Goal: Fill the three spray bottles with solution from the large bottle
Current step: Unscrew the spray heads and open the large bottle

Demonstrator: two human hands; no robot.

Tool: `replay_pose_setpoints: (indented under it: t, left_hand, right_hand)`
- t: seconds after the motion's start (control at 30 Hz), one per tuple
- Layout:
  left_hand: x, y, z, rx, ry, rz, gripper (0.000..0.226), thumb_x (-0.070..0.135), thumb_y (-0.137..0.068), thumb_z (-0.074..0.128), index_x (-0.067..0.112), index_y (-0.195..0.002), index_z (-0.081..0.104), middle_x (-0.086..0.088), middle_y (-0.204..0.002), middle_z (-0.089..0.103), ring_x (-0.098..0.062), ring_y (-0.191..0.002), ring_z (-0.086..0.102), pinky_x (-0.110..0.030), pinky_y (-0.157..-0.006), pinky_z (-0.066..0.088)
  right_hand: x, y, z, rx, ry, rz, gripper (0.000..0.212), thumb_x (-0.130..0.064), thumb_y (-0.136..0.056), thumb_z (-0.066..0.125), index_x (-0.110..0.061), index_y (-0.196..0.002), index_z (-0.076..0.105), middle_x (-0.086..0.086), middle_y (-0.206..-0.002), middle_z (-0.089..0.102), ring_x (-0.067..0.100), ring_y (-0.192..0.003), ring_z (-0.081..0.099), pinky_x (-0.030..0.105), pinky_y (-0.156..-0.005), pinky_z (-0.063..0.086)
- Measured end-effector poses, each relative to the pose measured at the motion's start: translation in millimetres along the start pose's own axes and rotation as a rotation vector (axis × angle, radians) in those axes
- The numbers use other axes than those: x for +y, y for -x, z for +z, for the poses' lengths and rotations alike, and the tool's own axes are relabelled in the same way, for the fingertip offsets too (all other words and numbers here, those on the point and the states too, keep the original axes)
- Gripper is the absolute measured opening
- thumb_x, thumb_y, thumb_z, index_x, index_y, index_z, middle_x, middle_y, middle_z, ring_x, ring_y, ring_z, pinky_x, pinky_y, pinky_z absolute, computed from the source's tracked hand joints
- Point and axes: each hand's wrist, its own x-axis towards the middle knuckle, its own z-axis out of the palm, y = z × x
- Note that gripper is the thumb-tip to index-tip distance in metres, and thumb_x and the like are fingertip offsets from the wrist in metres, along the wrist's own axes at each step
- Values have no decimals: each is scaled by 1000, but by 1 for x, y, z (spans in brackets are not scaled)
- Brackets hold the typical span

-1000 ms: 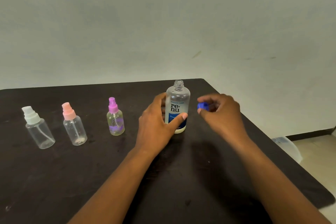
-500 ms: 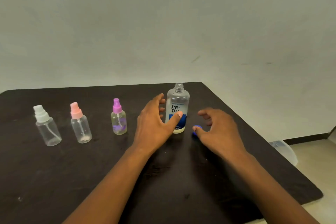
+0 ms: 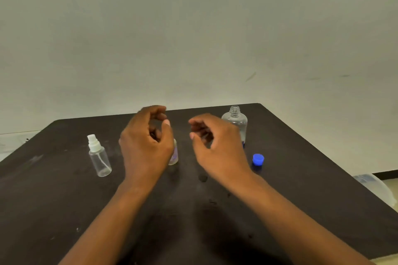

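Head view is showing both hands hovering above a dark table [image 3: 64, 189], neither one gripping anything. The left hand [image 3: 146, 146] is curling its fingers loosely, thumb apart from them, empty. The right hand [image 3: 217, 146] is likewise half-curled and empty, fingers bent inward with a gap to the thumb. The large bottle [image 3: 235, 122] is standing upright near the far right part of the table, its threaded neck uncapped, partly hidden behind the right hand. Its blue cap [image 3: 258, 159] is lying on the table just beside the bottle, toward the near side. Only 2 spray bottles are showing: the white-topped spray bottle [image 3: 99, 157] is standing upright and clear at the left, well apart from the hands, and a small bottle with purple tint [image 3: 174, 155] is peeking out just behind the left hand, mostly covered. A translucent container [image 3: 374, 185] is sitting off the table's right edge.
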Motion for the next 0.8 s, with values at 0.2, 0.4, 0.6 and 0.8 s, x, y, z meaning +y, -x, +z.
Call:
replay_pose_setpoints:
  t: [0.2, 0.4, 0.6, 0.8]
  left_hand:
    - [-27, 13, 5, -181, -291, -28, 60, 22, -90, 73, 14, -146, 53, 0, -138, 63, -22, -87, 72, -48, -115, 41]
    - [-35, 24, 13, -370, -280, -87, 84, 14, -83, 77, 8, -158, 40, -6, -145, 60, -23, -127, 62, -21, -99, 40]
    - [-45, 24, 17, -351, -257, -218, 51, 22, -92, 75, 13, -141, 61, 4, -104, 75, -17, -96, 73, -19, -78, 46]
    - [-47, 28, 23, -337, -162, -156, 26, 27, -89, 81, 22, -114, 76, 8, -99, 78, -8, -68, 67, -36, -76, 60]
  right_hand:
    - [13, -42, 55, -132, 17, 118, 28, -28, -95, 74, -19, -121, 71, -7, -103, 72, 8, -95, 68, 37, -93, 60]
    - [25, -45, 75, -218, 33, 200, 18, -31, -88, 80, -21, -102, 74, -13, -86, 70, 5, -81, 68, 34, -85, 62]
    - [38, -28, 77, -104, -35, 191, 16, -27, -80, 90, -21, -87, 77, -10, -78, 73, 6, -74, 68, 32, -74, 61]
    - [41, -27, 68, -34, -104, 216, 13, -21, -79, 92, -23, -85, 80, -9, -78, 74, 8, -73, 71, 32, -71, 63]
